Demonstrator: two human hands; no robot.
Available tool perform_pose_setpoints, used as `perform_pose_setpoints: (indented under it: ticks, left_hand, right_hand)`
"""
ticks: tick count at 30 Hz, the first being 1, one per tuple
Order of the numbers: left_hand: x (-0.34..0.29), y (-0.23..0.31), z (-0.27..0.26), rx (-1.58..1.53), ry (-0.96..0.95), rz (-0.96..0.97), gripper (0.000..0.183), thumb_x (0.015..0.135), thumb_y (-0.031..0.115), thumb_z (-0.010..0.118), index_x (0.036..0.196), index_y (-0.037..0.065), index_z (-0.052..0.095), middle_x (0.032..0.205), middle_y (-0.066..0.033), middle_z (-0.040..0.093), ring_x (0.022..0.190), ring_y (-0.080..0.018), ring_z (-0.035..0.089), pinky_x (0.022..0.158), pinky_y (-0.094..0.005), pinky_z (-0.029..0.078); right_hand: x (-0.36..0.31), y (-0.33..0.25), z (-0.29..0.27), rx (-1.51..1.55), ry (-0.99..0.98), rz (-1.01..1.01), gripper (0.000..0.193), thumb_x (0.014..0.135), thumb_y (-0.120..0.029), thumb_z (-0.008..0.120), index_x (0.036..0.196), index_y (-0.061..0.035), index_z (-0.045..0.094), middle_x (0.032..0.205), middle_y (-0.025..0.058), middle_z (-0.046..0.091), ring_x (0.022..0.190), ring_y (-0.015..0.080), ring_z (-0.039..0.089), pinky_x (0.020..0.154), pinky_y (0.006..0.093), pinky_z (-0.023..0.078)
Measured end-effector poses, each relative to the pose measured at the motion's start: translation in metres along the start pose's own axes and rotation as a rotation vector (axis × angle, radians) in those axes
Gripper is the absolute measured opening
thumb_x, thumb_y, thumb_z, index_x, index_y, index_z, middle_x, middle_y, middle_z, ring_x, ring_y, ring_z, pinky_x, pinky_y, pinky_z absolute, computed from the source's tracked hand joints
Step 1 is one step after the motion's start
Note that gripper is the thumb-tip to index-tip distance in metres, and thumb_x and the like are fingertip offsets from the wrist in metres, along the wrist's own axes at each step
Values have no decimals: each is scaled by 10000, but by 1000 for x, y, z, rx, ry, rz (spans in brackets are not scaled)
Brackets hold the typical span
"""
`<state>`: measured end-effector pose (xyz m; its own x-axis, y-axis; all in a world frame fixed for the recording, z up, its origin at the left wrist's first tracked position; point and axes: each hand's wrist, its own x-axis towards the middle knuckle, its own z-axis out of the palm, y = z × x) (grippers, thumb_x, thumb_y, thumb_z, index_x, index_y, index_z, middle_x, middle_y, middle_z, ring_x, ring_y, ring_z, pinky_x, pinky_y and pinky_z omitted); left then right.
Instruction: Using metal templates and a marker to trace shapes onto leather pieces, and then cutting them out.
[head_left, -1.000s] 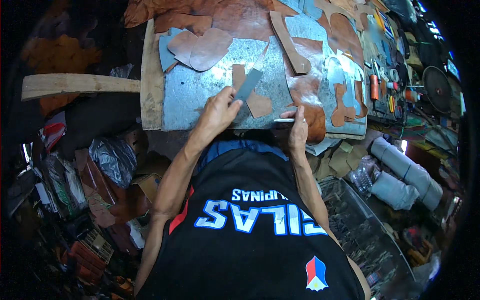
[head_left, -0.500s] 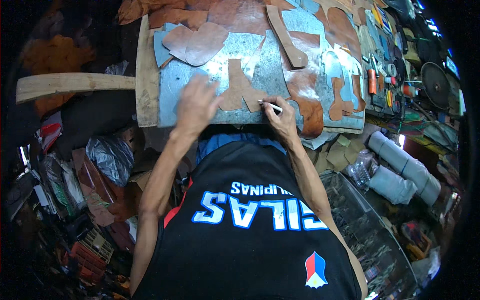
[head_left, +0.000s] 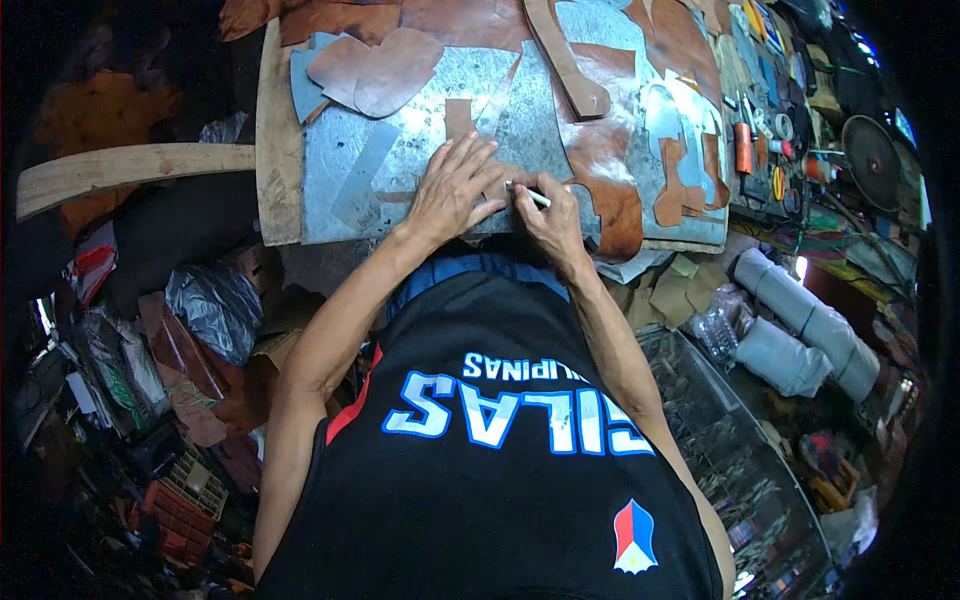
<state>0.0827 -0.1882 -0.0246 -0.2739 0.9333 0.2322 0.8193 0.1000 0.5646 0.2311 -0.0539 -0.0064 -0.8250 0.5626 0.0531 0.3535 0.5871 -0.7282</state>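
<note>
My left hand (head_left: 452, 192) lies flat with its fingers stretched over a tan leather pattern piece (head_left: 458, 117), hiding most of it. The top strip of that piece shows beyond my fingertips. Close by on the right, my right hand (head_left: 556, 222) is closed round a slim white pen (head_left: 540, 198). The pen's tip meets the right part of the tan piece beside my left fingers. Underneath is a scuffed grey metal work surface (head_left: 340, 215). A translucent strip (head_left: 366, 165) lies on it to the left of my left hand.
Rounded leather pieces (head_left: 398, 72) sit at the far left of the surface. A long tan strip (head_left: 565, 65) and brown leather (head_left: 610, 170) lie to the right. A wooden bar (head_left: 130, 170) juts out leftward. Tools, including an orange-handled one (head_left: 742, 148), line the right side.
My left hand has come down and moved right onto the tan piece, its fingers now spread flat. My right hand has shifted slightly left with the pen. The whole view has tilted a little.
</note>
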Motion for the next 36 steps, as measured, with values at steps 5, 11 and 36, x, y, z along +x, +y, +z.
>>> perform_pose_setpoints:
  ticks: [5,11,36]
  left_hand:
    - [-2,0,-3,-22,2,-23,422,831,295,695,1181,71,619,1432,-133,461,1380,-349,342,1113,-508,273]
    - [-26,-20,-40,111,100,-68,321,861,135,620,1177,79,629,1400,-116,491,1374,-350,357,1104,-524,285]
    - [-39,-17,-38,168,30,-141,400,830,260,692,1157,42,620,1354,-175,497,1316,-370,399,1079,-511,304]
  right_hand:
    - [-3,-9,-19,182,-199,144,142,877,-119,628,873,22,641,749,92,659,699,144,610,663,289,477]
    - [-3,-20,-15,430,-66,209,109,866,-108,628,882,-4,659,742,54,642,690,125,585,659,268,463]
    - [35,-42,-10,119,-225,96,219,913,-194,592,876,18,634,794,194,637,723,353,620,643,401,484]
